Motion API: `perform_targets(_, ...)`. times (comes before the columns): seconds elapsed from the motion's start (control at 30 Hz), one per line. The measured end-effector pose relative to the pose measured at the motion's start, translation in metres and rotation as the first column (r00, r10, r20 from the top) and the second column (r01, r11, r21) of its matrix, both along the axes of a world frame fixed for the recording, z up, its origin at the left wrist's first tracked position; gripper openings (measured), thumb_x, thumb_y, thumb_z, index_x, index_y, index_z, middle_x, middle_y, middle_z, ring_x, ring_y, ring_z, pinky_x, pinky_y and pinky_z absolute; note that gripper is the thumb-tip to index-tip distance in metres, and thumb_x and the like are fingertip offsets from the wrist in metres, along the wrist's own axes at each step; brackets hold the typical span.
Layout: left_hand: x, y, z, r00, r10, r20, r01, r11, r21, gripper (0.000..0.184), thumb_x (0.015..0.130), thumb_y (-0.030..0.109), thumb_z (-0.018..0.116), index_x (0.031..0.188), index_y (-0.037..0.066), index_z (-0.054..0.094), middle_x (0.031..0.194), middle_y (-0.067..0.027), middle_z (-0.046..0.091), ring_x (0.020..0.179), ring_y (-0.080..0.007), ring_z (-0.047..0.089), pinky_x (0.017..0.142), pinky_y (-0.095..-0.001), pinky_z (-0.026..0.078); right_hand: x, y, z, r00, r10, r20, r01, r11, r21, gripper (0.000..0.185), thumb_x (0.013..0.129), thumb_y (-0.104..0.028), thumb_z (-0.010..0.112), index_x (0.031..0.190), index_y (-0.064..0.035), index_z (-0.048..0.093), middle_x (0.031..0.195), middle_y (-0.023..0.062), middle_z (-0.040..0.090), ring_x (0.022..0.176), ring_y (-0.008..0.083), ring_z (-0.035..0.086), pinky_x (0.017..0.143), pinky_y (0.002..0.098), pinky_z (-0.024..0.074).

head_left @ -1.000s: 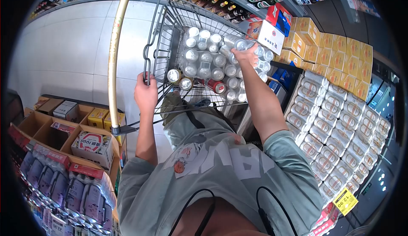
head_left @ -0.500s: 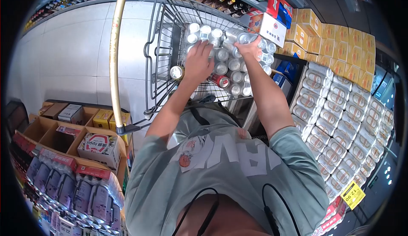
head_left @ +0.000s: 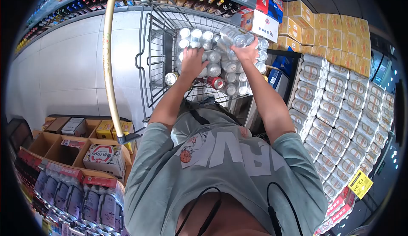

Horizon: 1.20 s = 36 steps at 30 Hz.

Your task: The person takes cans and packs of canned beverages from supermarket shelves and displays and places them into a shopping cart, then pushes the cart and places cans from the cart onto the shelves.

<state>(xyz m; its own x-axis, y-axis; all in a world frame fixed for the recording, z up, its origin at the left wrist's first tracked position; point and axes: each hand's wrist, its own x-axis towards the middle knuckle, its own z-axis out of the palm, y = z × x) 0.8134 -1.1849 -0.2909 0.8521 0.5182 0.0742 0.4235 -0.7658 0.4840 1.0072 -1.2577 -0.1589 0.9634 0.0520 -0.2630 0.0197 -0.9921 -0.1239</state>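
Shrink-wrapped packs of silvery cans [head_left: 213,57] fill much of the wire shopping cart [head_left: 146,59]. My left hand [head_left: 193,62] lies on the cans with its fingers spread. Higher and to the right, my right hand [head_left: 247,54] is wrapped round the edge of a wrapped can pack [head_left: 233,38], which looks tilted over the others. A red can [head_left: 216,83] lies on its side near the cart's near edge, and a gold-rimmed can [head_left: 171,78] stands at its left. The fingertips of my right hand are partly hidden.
The cart's gold handle bar [head_left: 108,57] is on the left. Bottle shelves [head_left: 199,2] run along the back. Yellow boxes [head_left: 335,40] and stacked can packs [head_left: 340,112] stand at the right. Cardboard bins [head_left: 63,151] and purple can packs [head_left: 91,204] occupy the lower left.
My left hand has left the cart's side frame and come onto the cans. My right hand stays at the upper pack, which now looks more tilted.
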Motion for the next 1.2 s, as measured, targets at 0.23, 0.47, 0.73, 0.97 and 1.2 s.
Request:
perform_targets(0.23,0.002,0.002,0.008,1.000,-0.007,-0.029,0.006,1.000,-0.026,0.066,0.085,0.051,0.068,0.136,0.010,0.054,0.120,-0.0094,0.058,0.117,-0.0263,0.051,0.113,-0.0500,0.027,-0.007,-0.013,0.018,1.000,0.018,0.004,-0.018,0.996,0.089,0.122,0.054,-0.038,0.091,0.152,-0.0291,0.019,0.132,0.0253,0.049,0.128,0.0394,0.043,0.105,0.0534,0.0350)
perform_targets(0.47,0.010,0.005,0.014,1.000,-0.019,-0.017,0.018,0.998,-0.053,0.064,0.088,0.050,0.066,0.135,0.010,0.053,0.118,-0.0100,0.059,0.116,-0.0273,0.051,0.113,-0.0527,0.028,-0.005,-0.034,0.053,0.984,0.134,0.120,-0.157,0.966,0.207,0.122,0.054,-0.035,0.092,0.152,-0.0206,0.022,0.134,0.0248,0.049,0.130,0.0405,0.042,0.108,0.0529,0.0335)
perform_targets(0.73,0.042,-0.009,0.058,0.965,0.143,0.220,-0.090,0.968,-0.234,0.047,0.085,0.028,0.072,0.122,0.002,0.058,0.132,-0.0192,0.055,0.125,-0.0361,0.048,0.111,-0.0534,0.031,0.009,-0.089,0.130,0.942,0.307,0.136,-0.335,0.878,0.343,0.121,0.049,-0.025,0.095,0.150,-0.0151,0.030,0.134,0.0234,0.052,0.125,0.0399,0.050,0.104,0.0489,0.0432)
perform_targets(0.97,0.056,-0.075,0.166,0.993,0.037,0.113,0.115,-0.531,-0.839,0.057,0.103,0.047,0.049,0.145,0.010,0.041,0.149,-0.0143,0.043,0.137,-0.0288,0.044,0.106,-0.0468,0.041,0.012,-0.180,0.221,0.831,0.507,0.230,-0.553,0.797,0.242,0.112,0.049,-0.020,0.093,0.146,-0.0143,0.036,0.133,0.0212,0.051,0.121,0.0396,0.050,0.102,0.0480,0.0394)
perform_targets(1.2,0.128,-0.219,0.215,0.932,-0.354,0.079,-0.261,-0.805,-0.532,0.079,0.099,0.070,0.025,0.156,0.015,0.021,0.160,-0.0110,0.029,0.146,-0.0352,0.029,0.115,-0.0610,0.026,-0.013,-0.323,0.276,0.897,0.425,0.118,-0.438,0.891,0.119,0.111,0.049,-0.022,0.089,0.148,-0.0246,0.039,0.133,0.0228,0.046,0.122,0.0395,0.044,0.101,0.0466,0.0322)
